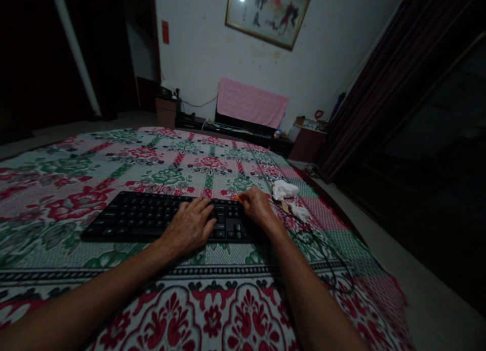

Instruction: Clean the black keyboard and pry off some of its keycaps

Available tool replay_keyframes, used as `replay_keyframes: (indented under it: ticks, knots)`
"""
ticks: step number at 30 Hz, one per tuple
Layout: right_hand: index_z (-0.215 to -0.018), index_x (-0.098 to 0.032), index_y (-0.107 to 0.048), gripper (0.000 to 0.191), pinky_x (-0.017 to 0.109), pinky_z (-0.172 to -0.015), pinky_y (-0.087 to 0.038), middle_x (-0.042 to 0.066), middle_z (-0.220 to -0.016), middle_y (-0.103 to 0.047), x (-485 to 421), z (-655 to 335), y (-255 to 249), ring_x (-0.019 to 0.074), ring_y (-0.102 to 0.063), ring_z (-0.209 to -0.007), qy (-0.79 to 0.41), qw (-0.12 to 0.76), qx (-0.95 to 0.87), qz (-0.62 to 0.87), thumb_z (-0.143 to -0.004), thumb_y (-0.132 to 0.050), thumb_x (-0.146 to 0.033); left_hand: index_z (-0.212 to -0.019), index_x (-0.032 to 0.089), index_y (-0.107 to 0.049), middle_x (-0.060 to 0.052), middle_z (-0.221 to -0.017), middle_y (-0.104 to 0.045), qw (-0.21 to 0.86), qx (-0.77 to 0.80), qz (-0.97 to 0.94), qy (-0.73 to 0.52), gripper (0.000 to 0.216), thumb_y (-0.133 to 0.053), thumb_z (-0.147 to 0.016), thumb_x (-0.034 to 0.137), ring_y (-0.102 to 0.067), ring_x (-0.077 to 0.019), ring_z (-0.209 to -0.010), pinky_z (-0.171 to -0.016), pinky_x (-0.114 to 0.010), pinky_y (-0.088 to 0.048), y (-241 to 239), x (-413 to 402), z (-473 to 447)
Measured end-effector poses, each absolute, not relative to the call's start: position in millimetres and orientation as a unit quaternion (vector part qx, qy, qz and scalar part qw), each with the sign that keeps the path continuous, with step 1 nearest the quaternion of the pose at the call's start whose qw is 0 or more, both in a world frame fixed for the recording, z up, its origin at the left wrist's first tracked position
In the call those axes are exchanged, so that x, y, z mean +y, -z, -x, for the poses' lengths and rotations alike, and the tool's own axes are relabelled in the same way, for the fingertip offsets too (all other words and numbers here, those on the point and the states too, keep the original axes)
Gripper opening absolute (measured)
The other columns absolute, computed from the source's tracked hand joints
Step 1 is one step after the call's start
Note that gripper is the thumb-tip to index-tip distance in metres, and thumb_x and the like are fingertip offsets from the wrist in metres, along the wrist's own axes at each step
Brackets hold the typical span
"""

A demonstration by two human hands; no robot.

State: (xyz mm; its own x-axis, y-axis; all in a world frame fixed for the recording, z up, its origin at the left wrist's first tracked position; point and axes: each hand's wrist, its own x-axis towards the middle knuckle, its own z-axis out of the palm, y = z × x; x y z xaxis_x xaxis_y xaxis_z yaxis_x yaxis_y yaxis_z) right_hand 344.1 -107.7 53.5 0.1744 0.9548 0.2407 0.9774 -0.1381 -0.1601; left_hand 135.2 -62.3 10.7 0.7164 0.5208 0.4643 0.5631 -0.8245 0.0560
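A black computer keyboard (140, 214) lies flat on a flowered bedspread (212, 270). My left hand (192, 222) rests on its keys right of the middle, palm down with the fingers stretched out. Over the number pad end, my right hand (257, 207) is closed in a pinch. From its fingertips a small orange object (239, 199) sticks out at the back edge of the keyboard; its kind is not clear, as the fingers cover most of it. The keys under both hands are hidden.
Crumpled white tissue (284, 190) and a second white wad (299, 212) lie right of my right hand. A black cable (328, 257) loops over the bedspread nearby. Beyond the bed are a pink towel (250, 103) over a dark screen and a framed picture (268, 14).
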Motion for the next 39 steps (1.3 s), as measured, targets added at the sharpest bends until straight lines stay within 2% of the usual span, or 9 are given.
replay_keyframes:
  ticks: [3, 7, 16, 24, 27, 33, 36, 39]
  knots:
    - [-0.098, -0.02, -0.066, 0.026, 0.021, -0.075, -0.038, 0.006, -0.09, -0.058, -105, -330, -50, 0.0132, -0.052, -0.085, 0.034, 0.18, -0.716, 0.674, -0.085, -0.044, -0.015, -0.11, 0.017, -0.058, -0.011, -0.126, -0.053, 0.042, -0.287, 0.927, 0.238, 0.034, -0.042, -0.086, 0.034, -0.044, -0.0278, -0.117, -0.091, -0.043, -0.035, -12, -63, -135]
    - [-0.094, -0.019, -0.068, 0.024, 0.022, -0.072, -0.038, 0.005, -0.085, -0.056, -102, -321, -41, 0.0132, -0.051, -0.081, 0.03, 0.172, -0.751, 0.637, -0.084, -0.046, -0.015, -0.111, 0.016, -0.057, -0.012, -0.125, -0.054, 0.042, -0.284, 0.927, 0.241, 0.034, -0.043, -0.086, 0.034, -0.044, -0.0276, -0.116, -0.091, -0.042, -0.035, -12, -62, -135]
    - [-0.084, -0.019, -0.071, 0.029, 0.022, -0.066, -0.039, 0.006, -0.077, -0.066, -106, -343, -48, 0.0147, -0.057, -0.072, 0.006, 0.13, -0.695, 0.707, -0.074, -0.046, -0.01, -0.112, 0.015, -0.058, -0.012, -0.125, -0.054, 0.041, -0.286, 0.924, 0.251, 0.035, -0.044, -0.085, 0.035, -0.043, -0.0279, -0.118, -0.091, -0.043, -0.035, -10, -62, -135]
    - [-0.074, -0.016, -0.071, 0.024, 0.023, -0.063, -0.038, 0.008, -0.074, -0.068, -115, -356, -47, 0.0164, -0.059, -0.069, 0.031, 0.151, -0.628, 0.763, -0.072, -0.047, -0.015, -0.113, 0.015, -0.057, -0.012, -0.127, -0.052, 0.042, -0.292, 0.926, 0.238, 0.036, -0.043, -0.086, 0.034, -0.043, -0.0268, -0.118, -0.093, -0.042, -0.035, -12, -62, -135]
    - [-0.077, -0.016, -0.071, 0.024, 0.024, -0.066, -0.039, 0.008, -0.078, -0.068, -121, -360, -47, 0.0166, -0.058, -0.072, 0.039, 0.203, -0.619, 0.758, -0.072, -0.048, -0.014, -0.113, 0.016, -0.057, -0.011, -0.126, -0.053, 0.039, -0.291, 0.927, 0.235, 0.036, -0.044, -0.086, 0.035, -0.044, -0.0268, -0.117, -0.093, -0.042, -0.036, -11, -61, -135]
    - [-0.078, -0.017, -0.07, 0.027, 0.023, -0.072, -0.041, 0.004, -0.08, -0.066, -134, -357, -43, 0.0135, -0.057, -0.076, -0.02, 0.377, -0.619, 0.688, -0.072, -0.045, -0.008, -0.12, 0.016, -0.052, -0.012, -0.127, -0.053, 0.029, -0.293, 0.925, 0.241, 0.04, -0.047, -0.084, 0.033, -0.046, -0.0258, -0.117, -0.094, -0.042, -0.037, -13, -57, -134]
    - [-0.075, -0.017, -0.069, 0.023, 0.024, -0.072, -0.043, 0.003, -0.08, -0.066, -136, -350, -39, 0.0131, -0.057, -0.075, -0.083, 0.457, -0.613, 0.639, -0.072, -0.046, -0.012, -0.122, 0.013, -0.05, -0.014, -0.128, -0.051, 0.02, -0.287, 0.92, 0.266, 0.045, -0.051, -0.082, 0.032, -0.046, -0.0262, -0.118, -0.098, -0.042, -0.036, -25, -61, -143]
    - [-0.072, -0.017, -0.067, 0.018, 0.023, -0.064, -0.044, 0.001, -0.074, -0.065, -135, -339, -36, 0.0119, -0.056, -0.066, -0.19, 0.523, -0.59, 0.585, -0.071, -0.05, -0.018, -0.123, 0.013, -0.05, -0.013, -0.126, -0.053, -0.022, -0.267, 0.912, 0.311, 0.047, -0.053, -0.08, 0.031, -0.049, -0.0244, -0.116, -0.097, -0.037, -0.039, -41, -71, -160]
